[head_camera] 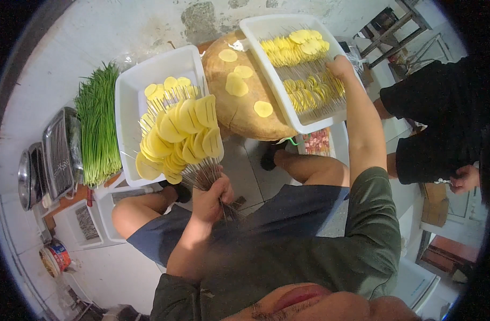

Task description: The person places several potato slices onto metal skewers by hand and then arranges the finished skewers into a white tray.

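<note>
My left hand (212,196) is closed around a bundle of thin metal skewers (202,174). Threaded on their upper ends are yellow potato-like slices (176,124), fanned over a white plastic tub (123,156). More slices and skewers lie inside that tub. My right hand (341,67) reaches to the far side of a second white tub (273,82), beside its skewer ends; whether its fingers grip the skewers or the rim is unclear. Two rows of skewered slices (295,50) fill this tub. It rests partly over a round wooden chopping block (224,110), where several loose slices (263,108) lie.
A thick bunch of garlic chives (96,128) lies left of the first tub, beside metal trays (60,156). Skewered diced meat (319,142) sits below the right tub. Another person (425,100) in black shorts stands at the right. A bucket (56,259) stands lower left.
</note>
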{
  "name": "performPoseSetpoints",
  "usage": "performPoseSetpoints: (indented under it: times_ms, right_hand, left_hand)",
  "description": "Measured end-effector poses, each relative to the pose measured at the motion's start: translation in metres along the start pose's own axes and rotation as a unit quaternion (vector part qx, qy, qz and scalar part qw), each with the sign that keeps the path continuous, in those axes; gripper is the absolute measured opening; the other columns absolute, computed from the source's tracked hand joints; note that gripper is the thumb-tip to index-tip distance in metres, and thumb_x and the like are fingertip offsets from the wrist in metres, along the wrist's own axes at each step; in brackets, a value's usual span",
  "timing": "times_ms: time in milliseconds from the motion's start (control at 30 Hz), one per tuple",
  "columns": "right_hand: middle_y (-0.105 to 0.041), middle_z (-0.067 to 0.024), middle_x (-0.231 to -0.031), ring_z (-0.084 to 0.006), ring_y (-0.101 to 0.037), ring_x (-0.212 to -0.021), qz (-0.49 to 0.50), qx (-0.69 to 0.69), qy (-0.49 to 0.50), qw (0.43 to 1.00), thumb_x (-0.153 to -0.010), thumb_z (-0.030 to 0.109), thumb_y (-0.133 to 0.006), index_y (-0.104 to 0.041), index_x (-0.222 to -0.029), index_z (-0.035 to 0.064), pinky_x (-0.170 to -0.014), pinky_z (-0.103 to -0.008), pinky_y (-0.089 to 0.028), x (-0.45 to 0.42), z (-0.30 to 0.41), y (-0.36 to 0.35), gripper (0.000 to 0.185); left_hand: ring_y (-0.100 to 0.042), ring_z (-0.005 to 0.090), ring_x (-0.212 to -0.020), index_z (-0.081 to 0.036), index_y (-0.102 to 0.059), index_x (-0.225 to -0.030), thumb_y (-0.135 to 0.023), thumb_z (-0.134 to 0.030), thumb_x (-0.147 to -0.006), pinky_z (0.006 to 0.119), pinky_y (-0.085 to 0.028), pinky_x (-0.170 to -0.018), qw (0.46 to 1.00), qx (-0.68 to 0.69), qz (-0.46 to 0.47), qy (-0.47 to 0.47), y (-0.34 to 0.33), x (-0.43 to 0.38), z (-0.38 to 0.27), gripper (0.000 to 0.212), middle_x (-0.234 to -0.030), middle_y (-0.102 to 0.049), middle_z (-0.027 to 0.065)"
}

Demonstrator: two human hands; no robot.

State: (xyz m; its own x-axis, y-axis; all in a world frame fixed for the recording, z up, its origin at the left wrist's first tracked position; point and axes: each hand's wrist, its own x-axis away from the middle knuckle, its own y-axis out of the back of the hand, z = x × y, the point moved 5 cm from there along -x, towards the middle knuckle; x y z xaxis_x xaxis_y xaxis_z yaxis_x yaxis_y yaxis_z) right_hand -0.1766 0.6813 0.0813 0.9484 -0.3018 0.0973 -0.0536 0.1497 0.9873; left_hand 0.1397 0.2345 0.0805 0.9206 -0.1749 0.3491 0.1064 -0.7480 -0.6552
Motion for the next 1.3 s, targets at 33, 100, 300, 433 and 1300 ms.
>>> performPoseSetpoints:
  times_ms: [33, 100, 300, 433, 1300]
  right_hand:
    - [-0.064, -0.0263, -0.097, -0.036, -0.063, -0.091, 0.031, -0.018, -0.001, 0.999, -0.07, 0.035, -0.066, -0.063, -0.099, -0.0088, -0.08, -0.038, -0.049, -0.005, -0.003, -0.004, 0.053]
    - [-0.065, -0.026, -0.086, -0.0364, -0.064, -0.084, 0.004, -0.013, 0.022, 1.0, -0.069, 0.029, -0.063, -0.065, -0.085, -0.0082, -0.075, -0.0383, -0.049, -0.011, -0.004, -0.011, 0.041]
    - [-0.064, -0.0251, -0.097, -0.036, -0.063, -0.091, 0.027, 0.038, 0.023, 0.999, -0.074, 0.034, -0.067, -0.066, -0.091, -0.0056, -0.08, -0.0401, -0.049, -0.028, -0.007, -0.016, 0.043]
    - [-0.065, -0.025, -0.085, -0.0339, -0.065, -0.073, -0.112, 0.015, 0.075, 0.991, -0.072, 0.026, -0.06, -0.063, -0.086, -0.0048, -0.068, -0.0401, -0.05, -0.022, -0.002, -0.001, 0.034]
    - [-0.061, -0.0224, -0.091, -0.0377, -0.06, -0.084, -0.228, -0.215, 0.165, 0.935, -0.084, 0.008, -0.056, -0.055, -0.112, -0.0047, -0.076, -0.0422, -0.047, 0.312, 0.177, 0.002, 0.031]
  left_hand:
    - [-0.041, 0.012, -0.047, -0.002, -0.047, -0.106, -0.053, 0.003, -0.085, 0.026, -0.035, -0.045, 1.0, 0.019, -0.017, 0.007, 0.001, -0.001, 0.001, 0.023, -0.064, -0.045, 0.0035]
    - [-0.041, 0.012, -0.047, -0.002, -0.047, -0.107, -0.053, 0.003, -0.085, 0.026, -0.035, -0.045, 1.0, 0.02, -0.021, 0.01, 0.001, -0.003, 0.003, 0.024, -0.064, -0.045, 0.0034]
    - [-0.042, 0.0109, -0.048, -0.004, -0.047, -0.114, -0.058, -0.01, -0.088, 0.029, -0.035, -0.046, 0.999, -0.009, 0.032, -0.004, 0.01, -0.006, 0.009, 0.029, -0.074, -0.051, 0.0036]
    - [-0.041, 0.0109, -0.047, -0.004, -0.048, -0.111, -0.059, -0.01, -0.087, 0.028, -0.035, -0.046, 1.0, -0.005, 0.02, -0.006, 0.007, -0.005, 0.003, 0.027, -0.072, -0.05, 0.0034]
    - [-0.046, 0.0129, -0.048, -0.004, -0.053, -0.083, -0.062, -0.01, -0.084, 0.027, -0.038, -0.046, 0.989, 0.131, 0.061, -0.023, -0.033, -0.055, 0.026, 0.011, -0.064, -0.051, 0.0041]
